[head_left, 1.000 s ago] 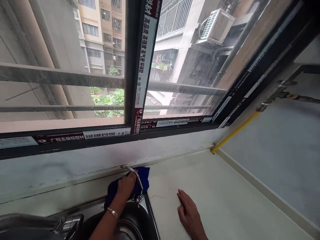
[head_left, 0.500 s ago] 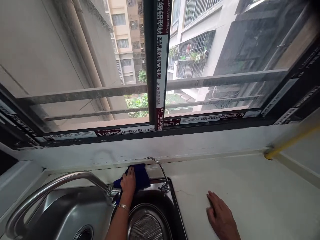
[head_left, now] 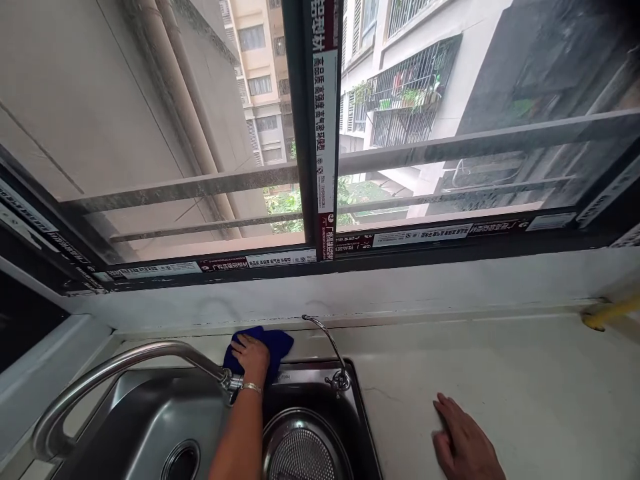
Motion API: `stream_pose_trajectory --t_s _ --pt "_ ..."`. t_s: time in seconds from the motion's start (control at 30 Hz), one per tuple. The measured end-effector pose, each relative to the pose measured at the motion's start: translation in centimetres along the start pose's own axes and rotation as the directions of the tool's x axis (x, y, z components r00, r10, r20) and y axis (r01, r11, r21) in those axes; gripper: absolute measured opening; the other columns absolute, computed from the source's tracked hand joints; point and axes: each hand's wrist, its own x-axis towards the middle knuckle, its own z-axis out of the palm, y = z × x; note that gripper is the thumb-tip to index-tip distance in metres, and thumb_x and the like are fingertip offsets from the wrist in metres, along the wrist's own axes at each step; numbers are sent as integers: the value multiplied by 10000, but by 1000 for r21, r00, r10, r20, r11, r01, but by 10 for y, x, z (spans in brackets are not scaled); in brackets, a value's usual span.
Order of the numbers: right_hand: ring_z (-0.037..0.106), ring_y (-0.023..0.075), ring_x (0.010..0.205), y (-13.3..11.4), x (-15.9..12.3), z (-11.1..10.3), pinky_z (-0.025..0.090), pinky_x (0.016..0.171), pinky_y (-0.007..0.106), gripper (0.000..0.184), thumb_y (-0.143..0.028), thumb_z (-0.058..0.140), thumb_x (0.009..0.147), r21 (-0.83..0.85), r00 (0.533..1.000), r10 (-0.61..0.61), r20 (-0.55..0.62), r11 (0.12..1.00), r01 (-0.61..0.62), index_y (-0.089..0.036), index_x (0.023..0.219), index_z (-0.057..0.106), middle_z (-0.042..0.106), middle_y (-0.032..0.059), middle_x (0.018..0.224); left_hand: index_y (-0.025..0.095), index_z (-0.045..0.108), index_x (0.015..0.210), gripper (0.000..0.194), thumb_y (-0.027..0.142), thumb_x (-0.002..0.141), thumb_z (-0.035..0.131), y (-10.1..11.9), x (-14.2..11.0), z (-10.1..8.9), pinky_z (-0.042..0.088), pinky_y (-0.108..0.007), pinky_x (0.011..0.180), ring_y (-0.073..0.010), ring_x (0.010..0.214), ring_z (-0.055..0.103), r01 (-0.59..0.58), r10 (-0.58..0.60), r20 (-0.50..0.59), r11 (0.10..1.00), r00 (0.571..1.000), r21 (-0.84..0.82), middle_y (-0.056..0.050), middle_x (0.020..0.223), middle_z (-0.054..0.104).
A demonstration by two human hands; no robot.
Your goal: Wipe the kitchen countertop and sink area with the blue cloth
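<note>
My left hand (head_left: 254,357) presses a blue cloth (head_left: 274,342) flat on the counter strip behind the steel sink (head_left: 150,420), between the big curved faucet (head_left: 125,363) and the small thin tap (head_left: 333,347). A bracelet is on that wrist. My right hand (head_left: 463,440) lies flat with fingers stretched out on the pale countertop (head_left: 500,380), right of the sink, holding nothing.
A round metal strainer basket (head_left: 300,453) sits in the sink's right part, a drain hole (head_left: 181,461) in the left. A window with a dark frame (head_left: 320,133) and outside bars runs behind. A yellow pipe end (head_left: 607,315) meets the counter at far right.
The view has swung left, bringing the sink and big faucet into sight. My left hand slid the blue cloth leftwards, from the small tap toward the big faucet. The right hand stayed flat.
</note>
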Motion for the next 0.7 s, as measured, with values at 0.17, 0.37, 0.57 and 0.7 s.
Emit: stream_pose_trajectory --t_s 0.17,0.37,0.57,0.7 --pt "530 341 1295 -3 4 -6 491 1034 592 521 -248 392 942 12 1000 10 -6 1000 -10 -181 1459 377 543 153 1417 -93 474 1344 575 90 805 391 13 46 23 403 -764 1014 -502 1383 407 267 -266 53 963 963 -23 -400 1418 465" --pt "541 332 1276 -10 10 -16 500 1011 576 506 -245 381 949 -13 1000 -5 -3 1000 5 -160 1447 383 560 170 1391 17 415 1416 614 211 836 478 4 82 35 386 -787 1013 -486 1396 407 441 -437 76 896 896 -57 -361 1439 471" --pt "509 317 1314 -15 11 -18 454 1060 565 492 -245 366 946 -29 999 39 2 999 -38 -174 1432 388 545 152 1417 90 492 1352 472 253 910 498 -7 64 18 397 -624 1113 -365 1405 425 421 -421 43 907 906 13 -231 1483 472" --pt "507 304 1317 -16 11 -14 426 1091 542 482 -247 359 931 -47 999 54 4 997 -54 -154 1400 420 539 152 1425 141 581 1238 385 324 899 570 -2 47 1 440 -549 1075 -305 1309 503 328 -330 29 943 944 47 -148 1361 576"
